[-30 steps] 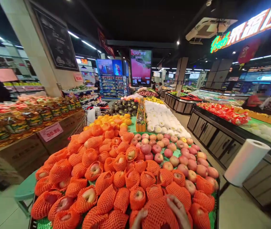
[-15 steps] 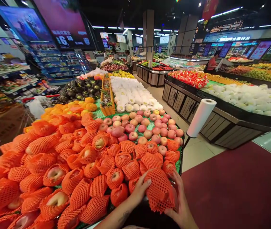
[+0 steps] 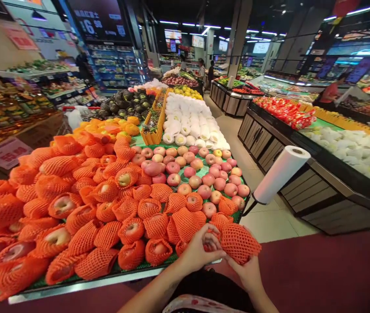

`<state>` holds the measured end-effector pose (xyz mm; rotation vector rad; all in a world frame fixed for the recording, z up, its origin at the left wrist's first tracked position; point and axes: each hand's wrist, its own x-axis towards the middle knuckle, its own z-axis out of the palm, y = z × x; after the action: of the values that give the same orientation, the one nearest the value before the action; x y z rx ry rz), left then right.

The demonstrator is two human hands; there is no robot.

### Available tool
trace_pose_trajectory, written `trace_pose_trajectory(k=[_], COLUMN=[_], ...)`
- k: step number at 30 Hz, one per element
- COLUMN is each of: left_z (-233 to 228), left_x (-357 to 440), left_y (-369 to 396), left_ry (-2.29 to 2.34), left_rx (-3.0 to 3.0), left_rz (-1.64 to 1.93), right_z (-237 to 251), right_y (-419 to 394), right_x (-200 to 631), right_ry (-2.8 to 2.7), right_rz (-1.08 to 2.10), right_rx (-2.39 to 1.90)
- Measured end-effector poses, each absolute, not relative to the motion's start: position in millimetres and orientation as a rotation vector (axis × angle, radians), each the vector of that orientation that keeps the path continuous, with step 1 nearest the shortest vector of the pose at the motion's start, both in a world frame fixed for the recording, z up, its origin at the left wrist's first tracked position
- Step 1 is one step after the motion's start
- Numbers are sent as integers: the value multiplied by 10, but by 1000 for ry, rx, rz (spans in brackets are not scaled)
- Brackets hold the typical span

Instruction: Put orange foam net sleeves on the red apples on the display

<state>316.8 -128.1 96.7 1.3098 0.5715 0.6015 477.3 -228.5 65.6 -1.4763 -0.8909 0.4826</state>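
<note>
both hands meet at the near right corner of the fruit stand (image 3: 83, 284): the left hand (image 3: 199, 250) is curled around a red apple (image 3: 210, 244), fingers wrapped over its top, while the right hand (image 3: 246, 271) cups the orange foam net (image 3: 238, 243) from below (fingers closed on it), just beside the netted apples (image 3: 106, 217)
</note>
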Motion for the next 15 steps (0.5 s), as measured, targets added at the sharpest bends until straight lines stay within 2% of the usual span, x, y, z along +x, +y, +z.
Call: trace_pose_trajectory(k=[6, 9, 12, 15], left_z=[962, 1017, 1052, 1083], left_x=[3463, 3442, 3408, 3367], left_y=[-1417, -1446, -1436, -1362], left_ry=[622, 556, 548, 582], left_rx=[1459, 1455, 1320, 1268], left_rz=[835, 873, 742, 662], right_z=[588, 558, 527, 531], right_y=[-2162, -2057, -1988, -1961], right_x=[5246, 5284, 5249, 5243], right_ry=[-1090, -971, -757, -652], right_rz=[668, 943, 1302, 1536], right_rx=[-1396, -1128, -843, -745])
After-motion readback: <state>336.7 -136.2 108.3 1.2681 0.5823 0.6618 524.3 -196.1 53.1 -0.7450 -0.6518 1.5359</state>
